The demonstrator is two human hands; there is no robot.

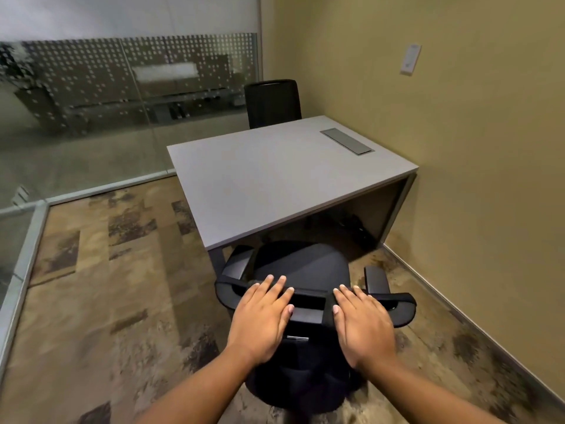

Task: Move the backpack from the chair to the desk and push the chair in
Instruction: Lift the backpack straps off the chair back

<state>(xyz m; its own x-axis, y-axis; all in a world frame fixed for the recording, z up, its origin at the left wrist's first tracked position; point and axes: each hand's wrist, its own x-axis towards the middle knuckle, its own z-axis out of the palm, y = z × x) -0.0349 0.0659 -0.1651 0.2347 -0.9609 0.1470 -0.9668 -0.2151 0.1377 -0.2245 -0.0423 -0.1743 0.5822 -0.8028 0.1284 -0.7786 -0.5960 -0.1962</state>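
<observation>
Both hands lie flat on the top edge of the backrest of the black chair. The left hand is palm down, its fingers stretched forward and slightly apart, with the fingertips reaching over the top bar of the backrest. The right hand is in the same pose, palm down and fingers extended, resting on the bar just beside the left one, with a short part of the bar visible between them. Neither hand curls around anything; they press on the bar with open palms. Both forearms come up from the lower edge of the view and are nearly straight, meeting the chair from behind.

The chair stands at the near side of the grey desk. The front of its seat is just under the desk edge, while the backrest and the two armrests are outside the desk. The chair seat holds nothing that I can see. No backpack is visible on the chair or on the desk top.

In the desk top, at the far right corner from the chair, there is a grey cable hatch. Beyond the desk, on the side opposite the chair, stands a second black chair before a glass partition.
</observation>
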